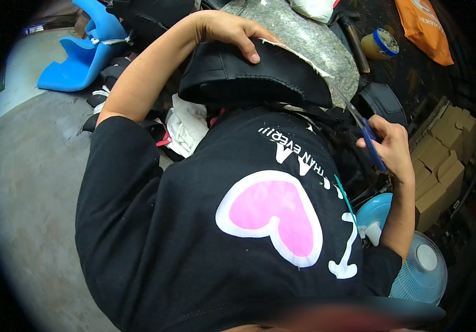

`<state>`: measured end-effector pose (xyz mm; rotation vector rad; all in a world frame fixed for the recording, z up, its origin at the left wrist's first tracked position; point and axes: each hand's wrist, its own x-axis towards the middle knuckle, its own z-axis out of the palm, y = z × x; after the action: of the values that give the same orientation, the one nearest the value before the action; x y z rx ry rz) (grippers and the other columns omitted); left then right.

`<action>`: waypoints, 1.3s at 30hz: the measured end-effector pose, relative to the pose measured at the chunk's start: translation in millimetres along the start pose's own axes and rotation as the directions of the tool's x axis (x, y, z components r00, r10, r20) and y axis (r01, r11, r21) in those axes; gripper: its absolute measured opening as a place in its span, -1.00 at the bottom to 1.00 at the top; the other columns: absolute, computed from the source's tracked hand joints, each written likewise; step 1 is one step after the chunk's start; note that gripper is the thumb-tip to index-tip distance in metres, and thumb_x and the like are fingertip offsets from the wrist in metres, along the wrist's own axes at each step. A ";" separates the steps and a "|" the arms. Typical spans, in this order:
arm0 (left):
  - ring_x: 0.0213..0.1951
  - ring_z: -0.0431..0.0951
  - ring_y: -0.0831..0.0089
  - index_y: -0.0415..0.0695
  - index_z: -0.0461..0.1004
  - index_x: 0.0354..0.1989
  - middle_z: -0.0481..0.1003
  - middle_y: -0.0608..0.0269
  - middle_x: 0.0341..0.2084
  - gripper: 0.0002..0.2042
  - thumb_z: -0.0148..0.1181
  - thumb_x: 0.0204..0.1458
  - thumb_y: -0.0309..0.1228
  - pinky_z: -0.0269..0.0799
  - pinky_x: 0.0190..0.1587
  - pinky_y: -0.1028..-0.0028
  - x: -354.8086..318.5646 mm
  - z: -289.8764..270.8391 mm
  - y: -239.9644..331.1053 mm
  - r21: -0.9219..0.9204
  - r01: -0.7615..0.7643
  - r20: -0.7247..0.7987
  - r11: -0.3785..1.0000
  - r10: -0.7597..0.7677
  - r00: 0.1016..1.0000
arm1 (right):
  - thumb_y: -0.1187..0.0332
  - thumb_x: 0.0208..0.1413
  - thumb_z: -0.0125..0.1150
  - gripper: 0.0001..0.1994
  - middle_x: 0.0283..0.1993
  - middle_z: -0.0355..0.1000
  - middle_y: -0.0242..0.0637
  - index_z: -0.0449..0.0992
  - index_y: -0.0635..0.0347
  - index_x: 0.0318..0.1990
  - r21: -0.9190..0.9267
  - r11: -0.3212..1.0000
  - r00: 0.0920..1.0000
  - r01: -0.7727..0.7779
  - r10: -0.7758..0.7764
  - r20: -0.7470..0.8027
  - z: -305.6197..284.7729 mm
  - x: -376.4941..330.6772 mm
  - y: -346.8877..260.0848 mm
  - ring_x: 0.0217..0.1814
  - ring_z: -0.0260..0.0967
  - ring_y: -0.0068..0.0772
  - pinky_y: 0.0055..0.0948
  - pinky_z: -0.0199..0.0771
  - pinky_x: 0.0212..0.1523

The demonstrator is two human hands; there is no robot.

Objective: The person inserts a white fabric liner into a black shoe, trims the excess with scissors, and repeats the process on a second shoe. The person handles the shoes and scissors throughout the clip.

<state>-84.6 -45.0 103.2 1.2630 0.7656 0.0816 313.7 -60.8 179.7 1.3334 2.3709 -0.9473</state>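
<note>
Black and leathery, the stitched piece runs left to right before you, gripped by the fingers of your left hand, its right end at the tips of blue-handled scissors in your right hand.

Printing shows in two places. On the black shirt, small white lettering with exclamation marks runs upside down to the camera; beside it, large white letters are partly lost in folds, above a white-edged pink heart. The orange bag at upper right bears pale lettering and part of an emblem.
</note>
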 end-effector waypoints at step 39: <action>-0.36 0.51 0.45 -0.32 0.49 -0.11 0.56 0.28 -0.41 -0.65 0.38 -0.02 -0.38 0.43 -0.28 0.44 -3.4 16.3 1.6 0.308 -0.175 0.116 0.935 0.146 0.982 | -0.03 -0.06 0.42 -0.52 -0.53 0.28 -0.50 0.49 0.28 -0.35 0.543 0.837 0.923 -0.060 -0.161 0.350 17.2 29.6 11.8 -0.46 0.20 -0.71 -0.56 0.19 -0.45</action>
<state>-77.5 -59.4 107.7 1.6249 0.6094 0.0328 305.9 -48.0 146.8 1.1035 1.9054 -1.8195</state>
